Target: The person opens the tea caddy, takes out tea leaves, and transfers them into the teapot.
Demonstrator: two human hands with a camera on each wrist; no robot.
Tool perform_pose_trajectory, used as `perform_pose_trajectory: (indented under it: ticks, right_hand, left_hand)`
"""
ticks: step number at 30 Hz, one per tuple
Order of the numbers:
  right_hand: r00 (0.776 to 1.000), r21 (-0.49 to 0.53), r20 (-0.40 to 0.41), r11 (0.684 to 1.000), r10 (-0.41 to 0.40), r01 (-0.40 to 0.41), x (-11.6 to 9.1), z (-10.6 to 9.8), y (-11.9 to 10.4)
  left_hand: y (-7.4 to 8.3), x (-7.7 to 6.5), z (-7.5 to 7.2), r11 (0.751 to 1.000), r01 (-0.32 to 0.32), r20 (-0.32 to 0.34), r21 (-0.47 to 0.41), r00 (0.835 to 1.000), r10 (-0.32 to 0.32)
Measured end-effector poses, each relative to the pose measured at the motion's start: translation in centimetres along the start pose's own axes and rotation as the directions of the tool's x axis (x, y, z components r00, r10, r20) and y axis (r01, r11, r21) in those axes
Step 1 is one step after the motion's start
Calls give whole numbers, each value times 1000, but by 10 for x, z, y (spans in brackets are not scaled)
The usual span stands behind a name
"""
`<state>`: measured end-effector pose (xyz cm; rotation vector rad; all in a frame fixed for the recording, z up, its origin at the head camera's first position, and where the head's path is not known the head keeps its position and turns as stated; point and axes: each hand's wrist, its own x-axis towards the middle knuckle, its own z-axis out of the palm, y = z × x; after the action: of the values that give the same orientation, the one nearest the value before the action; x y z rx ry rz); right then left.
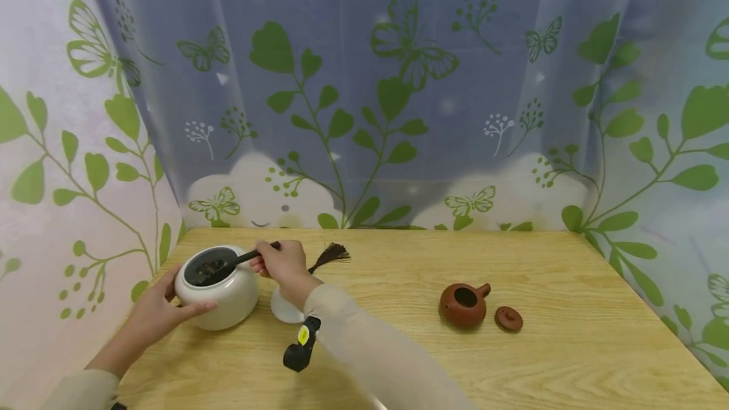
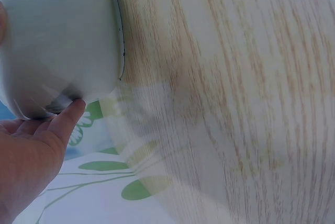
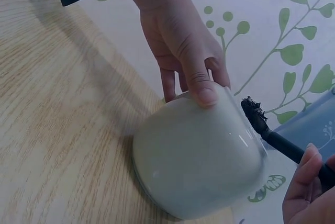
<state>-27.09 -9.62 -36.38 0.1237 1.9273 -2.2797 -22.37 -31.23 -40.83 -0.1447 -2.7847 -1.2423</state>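
Observation:
A round white ceramic jar stands at the table's left, with dark dry leaves, like loose tea, visible in its mouth. My left hand grips its side, thumb toward the front and fingers round the far left. In my right hand is the handle of a black scoop, pinched between thumb and fingers. The right wrist view shows dark leaves heaped on the scoop's head at the jar's mouth. Below the right hand lies a white lid with a dark tassel, partly hidden by that hand.
A small reddish-brown clay teapot stands uncovered right of centre, with its mouth showing. Its matching lid lies just to its right. A printed curtain with leaves and butterflies hangs behind the wooden table.

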Motion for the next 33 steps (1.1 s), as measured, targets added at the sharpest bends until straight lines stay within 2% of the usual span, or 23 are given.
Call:
perform_pose_trajectory:
  ticks: [6,16,22,28,33]
  right_hand:
    - [1000,14,12,1000,1,-1,0,-10,-7]
    - [999,13,41,1000,-8,7,2,-34,-16]
    - [998,39,63,999,-9,7,2,-52,-24]
    - [999,59,38,998,-22,20,4,-72,-27]
    - [999,68,19,997,-26,24,5,-91,-29]
  left_hand:
    - [0,0,0,1000,19,10,0,1000,-19]
    - [3,-1,0,1000,-12,-11,26,1000,13]
    - [3,-2,0,999,-2,-2,34,1000,2]
    - [1,-1,-1,1000,-6,2,27,1000,6]
    - [-1,-1,0,999,-33,-11,30,999,33]
